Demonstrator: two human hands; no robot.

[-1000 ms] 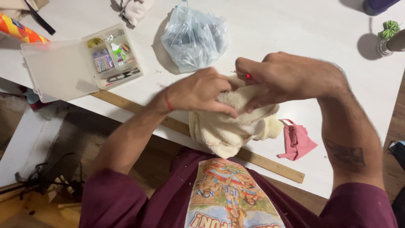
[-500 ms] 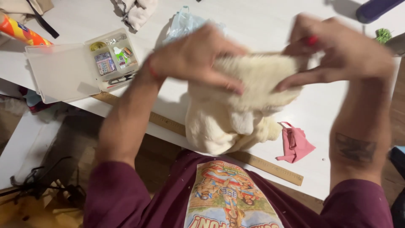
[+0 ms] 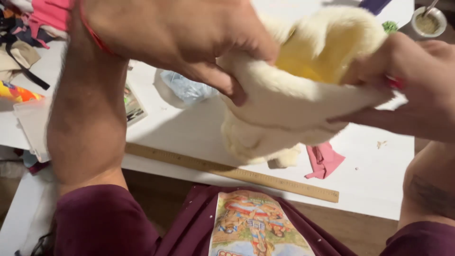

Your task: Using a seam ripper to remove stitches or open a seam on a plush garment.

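Both hands, left hand and right hand, have fingers clenched on the cream fleece, held above the surface; a small bowl holds brownish stuff.

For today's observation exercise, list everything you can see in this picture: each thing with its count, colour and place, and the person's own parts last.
fluffy fabric piece: one, cream and yellow, held up over the table
white table: one, under everything
wooden ruler: one, tan, along the table's near edge
pink scrap: one, right of the ruler
plastic bag: one, pale blue, mid-table
clear box: one, left
small bowl: one, top right
left hand: gripping the fabric
right hand: pinching its other end
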